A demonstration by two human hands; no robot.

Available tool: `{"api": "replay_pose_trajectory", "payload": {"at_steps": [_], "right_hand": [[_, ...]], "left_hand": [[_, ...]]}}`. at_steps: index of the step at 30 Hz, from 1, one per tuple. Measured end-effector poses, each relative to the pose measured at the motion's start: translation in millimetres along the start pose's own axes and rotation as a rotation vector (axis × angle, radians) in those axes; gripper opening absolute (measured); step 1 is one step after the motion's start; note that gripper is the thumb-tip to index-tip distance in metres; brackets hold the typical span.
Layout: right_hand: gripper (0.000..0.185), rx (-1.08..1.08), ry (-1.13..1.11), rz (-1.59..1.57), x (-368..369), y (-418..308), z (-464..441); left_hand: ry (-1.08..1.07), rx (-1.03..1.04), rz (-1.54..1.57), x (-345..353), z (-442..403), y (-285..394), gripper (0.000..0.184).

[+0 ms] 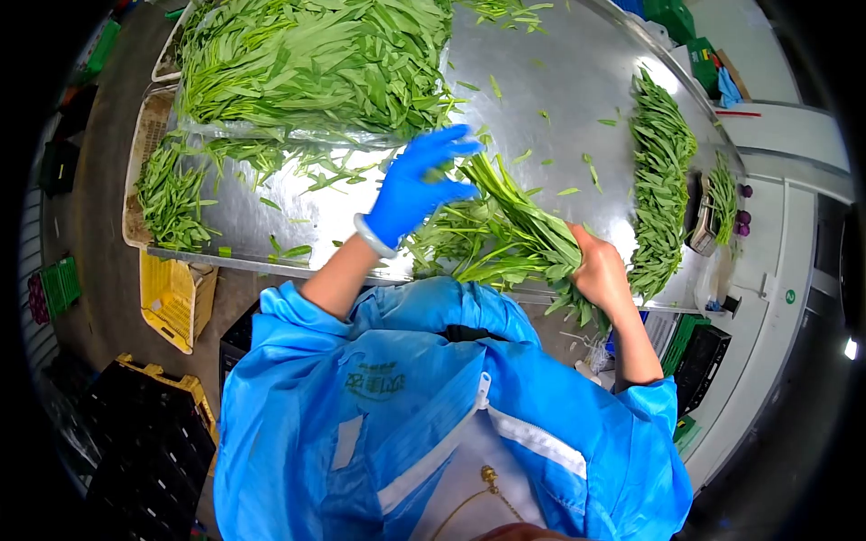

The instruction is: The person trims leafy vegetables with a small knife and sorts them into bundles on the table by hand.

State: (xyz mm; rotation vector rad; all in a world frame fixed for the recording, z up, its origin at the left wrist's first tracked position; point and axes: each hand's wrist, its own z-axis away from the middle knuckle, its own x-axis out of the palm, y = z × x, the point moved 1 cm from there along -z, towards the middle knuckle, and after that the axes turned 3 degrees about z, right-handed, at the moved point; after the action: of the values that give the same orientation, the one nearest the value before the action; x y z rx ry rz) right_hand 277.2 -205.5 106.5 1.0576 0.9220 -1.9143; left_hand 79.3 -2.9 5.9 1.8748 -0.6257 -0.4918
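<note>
My right hand (pixel 600 270), bare, is closed around the leafy end of a bunch of water spinach (pixel 521 216) over the near edge of the metal table. The bunch's stems point up and left, toward my left hand (pixel 417 187). That hand wears a blue glove with a pale band at the wrist. Its fingers are spread beside the stem ends, slightly blurred, with no firm grip to be seen. Under the bunch lies a loose pile of greens (pixel 442 242), partly hidden by it.
A large heap of water spinach (pixel 307 72) rests on plastic at the table's (pixel 559 117) far left. A row of greens (pixel 661 180) lines the right side. A yellowed basket (pixel 140 180) holds more at the left edge. A yellow crate (pixel 176 298) stands on the floor.
</note>
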Motion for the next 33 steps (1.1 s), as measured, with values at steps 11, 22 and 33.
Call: {"api": "replay_pose_trajectory", "payload": {"at_steps": [11, 22, 33], "right_hand": [[0.053, 0.093, -0.111, -0.32, 15, 17, -6], [0.056, 0.124, -0.096, -0.204, 15, -8, -22], [0.062, 0.103, -0.087, -0.343, 19, -1, -23]], "left_hand": [[0.327, -0.48, 0.566, -39, -17, -37, 0.021], [-0.197, -0.467, 0.007, 33, 18, -64, 0.03], [-0.067, -0.618, 0.178, 0, 4, -59, 0.044]]}}
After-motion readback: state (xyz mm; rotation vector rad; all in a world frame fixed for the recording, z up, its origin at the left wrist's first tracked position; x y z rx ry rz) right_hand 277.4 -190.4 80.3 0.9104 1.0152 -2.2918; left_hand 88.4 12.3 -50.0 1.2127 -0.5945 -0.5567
